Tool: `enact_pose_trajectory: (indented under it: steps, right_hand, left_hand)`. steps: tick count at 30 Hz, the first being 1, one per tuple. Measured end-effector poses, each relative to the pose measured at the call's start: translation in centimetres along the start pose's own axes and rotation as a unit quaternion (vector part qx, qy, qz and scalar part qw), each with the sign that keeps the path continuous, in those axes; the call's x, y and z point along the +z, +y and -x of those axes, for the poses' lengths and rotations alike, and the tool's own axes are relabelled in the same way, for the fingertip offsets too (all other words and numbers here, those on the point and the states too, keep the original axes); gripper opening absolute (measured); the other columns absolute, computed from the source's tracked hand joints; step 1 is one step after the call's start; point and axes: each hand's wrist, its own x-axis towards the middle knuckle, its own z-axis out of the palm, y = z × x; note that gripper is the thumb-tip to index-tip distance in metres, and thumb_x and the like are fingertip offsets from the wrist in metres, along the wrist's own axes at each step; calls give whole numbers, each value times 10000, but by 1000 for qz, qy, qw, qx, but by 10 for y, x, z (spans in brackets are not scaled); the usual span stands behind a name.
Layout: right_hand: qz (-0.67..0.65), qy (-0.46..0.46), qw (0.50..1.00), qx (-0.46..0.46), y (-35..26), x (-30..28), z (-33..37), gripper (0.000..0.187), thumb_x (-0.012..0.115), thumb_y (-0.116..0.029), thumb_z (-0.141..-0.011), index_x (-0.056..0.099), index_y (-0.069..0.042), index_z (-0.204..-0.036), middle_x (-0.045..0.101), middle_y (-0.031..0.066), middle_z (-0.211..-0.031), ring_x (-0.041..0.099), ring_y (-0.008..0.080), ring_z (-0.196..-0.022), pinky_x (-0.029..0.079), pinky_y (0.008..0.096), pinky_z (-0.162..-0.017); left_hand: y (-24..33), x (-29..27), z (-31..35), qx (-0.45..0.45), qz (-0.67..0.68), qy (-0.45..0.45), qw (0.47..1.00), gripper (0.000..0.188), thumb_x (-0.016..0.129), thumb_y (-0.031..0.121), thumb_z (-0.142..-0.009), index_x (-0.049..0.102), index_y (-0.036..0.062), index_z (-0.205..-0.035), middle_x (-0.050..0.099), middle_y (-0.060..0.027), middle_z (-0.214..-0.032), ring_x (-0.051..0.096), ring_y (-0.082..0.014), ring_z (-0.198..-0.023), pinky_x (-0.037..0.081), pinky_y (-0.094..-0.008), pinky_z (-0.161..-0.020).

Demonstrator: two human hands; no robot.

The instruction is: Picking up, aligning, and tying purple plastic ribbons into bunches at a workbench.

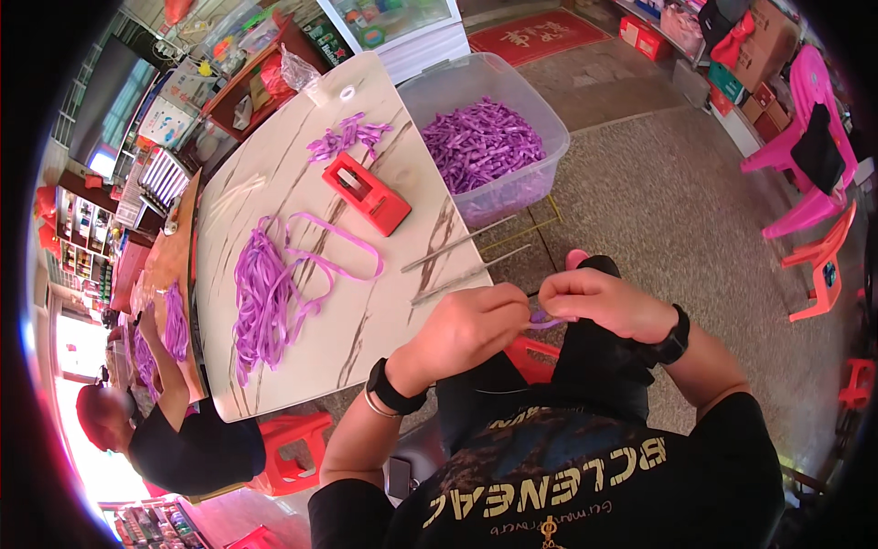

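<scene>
My left hand (476, 325) and my right hand (605, 304) are close together over my lap, just off the table's near right corner. Both have their fingers pinched on a short purple ribbon (546, 322), which shows in part between and below them; the rest is hidden by the fingers. On the marbled table (366, 320) lies a long loose bundle of purple ribbon (261, 302), with one loop trailing right. Beyond it sits a red dispenser-like tool (368, 194). A small pile of short purple ribbon pieces (349, 137) lies farther back.
A see-through plastic bin (549, 146) full of purple ribbon pieces (480, 142) stands against the table's right side. Two thin metal rods (471, 273) stick out over the table edge. At left, another person (183, 430) handles purple ribbons at a wooden table. Pink chair (814, 146) far right.
</scene>
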Motion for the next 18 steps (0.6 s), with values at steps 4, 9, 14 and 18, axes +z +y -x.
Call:
enact_pose_trajectory:
  steps: [4, 9, 14, 18]
  right_hand:
    - [-191, -93, 976, 51, 24, -14, -1, 181, 475, -185, -870, 520, -14, -834, 461, -36, -727, 423, 57, -679, 337, 197, -621]
    - [46, 7, 996, -77, 7, -4, 4, 192, 499, -200, -873, 540, -14, -847, 517, -23, -727, 472, 53, -708, 381, 202, -634]
    - [217, 19, 968, -127, 0, -5, 7, 163, 534, -161, -852, 561, -1, -843, 555, 0, -734, 493, 60, -677, 401, 216, -609]
    - [142, -3, 987, -79, 3, -8, 6, 157, 548, -153, -842, 575, 2, -837, 571, 13, -720, 504, 62, -669, 406, 211, -601]
  left_hand:
    - [3, 1, -3, -12, 13, -31, 999, 42, 563, 13, -767, 547, 10, -805, 558, -96, -811, 558, -254, -723, 443, -314, -652]
    - [-8, 8, 2, -73, 198, -17, 977, 43, 552, 21, -778, 521, -6, -792, 509, -102, -741, 500, -228, -654, 402, -293, -600]
    - [-12, 6, 1, -142, 289, -60, 945, 81, 518, 52, -821, 546, -2, -767, 544, -76, -746, 507, -167, -693, 398, -269, -642]
    - [-17, 6, -2, -175, 344, -91, 918, 115, 519, 83, -836, 552, -1, -764, 556, -56, -748, 519, -140, -713, 401, -267, -649]
